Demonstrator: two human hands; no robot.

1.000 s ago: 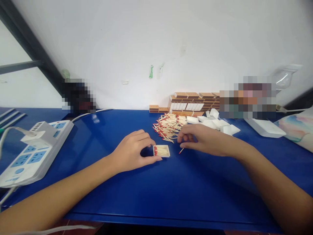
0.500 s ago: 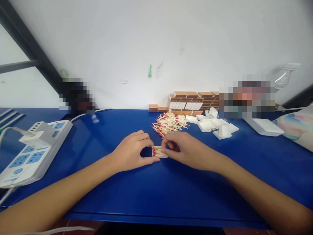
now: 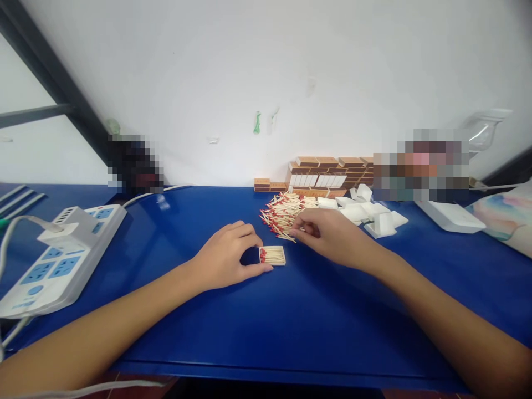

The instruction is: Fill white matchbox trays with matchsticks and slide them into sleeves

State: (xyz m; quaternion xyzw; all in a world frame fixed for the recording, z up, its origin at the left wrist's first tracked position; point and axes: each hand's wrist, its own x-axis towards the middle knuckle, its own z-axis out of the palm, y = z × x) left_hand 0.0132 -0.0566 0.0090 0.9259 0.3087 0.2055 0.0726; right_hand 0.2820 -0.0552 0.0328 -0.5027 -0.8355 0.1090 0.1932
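Note:
A small white matchbox tray (image 3: 273,255) full of red-tipped matches lies on the blue table (image 3: 249,327). My left hand (image 3: 226,256) curls around the tray's left end, thumb and forefinger holding it in place. My right hand (image 3: 330,235) reaches to the near edge of the loose pile of matches (image 3: 285,214), its fingers pinched together at the pile; what they hold is too small to make out.
Several empty white trays (image 3: 366,213) lie right of the pile. Stacked brown matchboxes (image 3: 328,173) stand against the wall. A white power strip (image 3: 58,252) with a plug and cable sits at the left. A white flat object (image 3: 451,216) and a patterned bag (image 3: 505,216) lie at right.
My right hand went from the pile to the tray, put a match in, and has now moved back up to the pile. My left hand has stayed on the tray.

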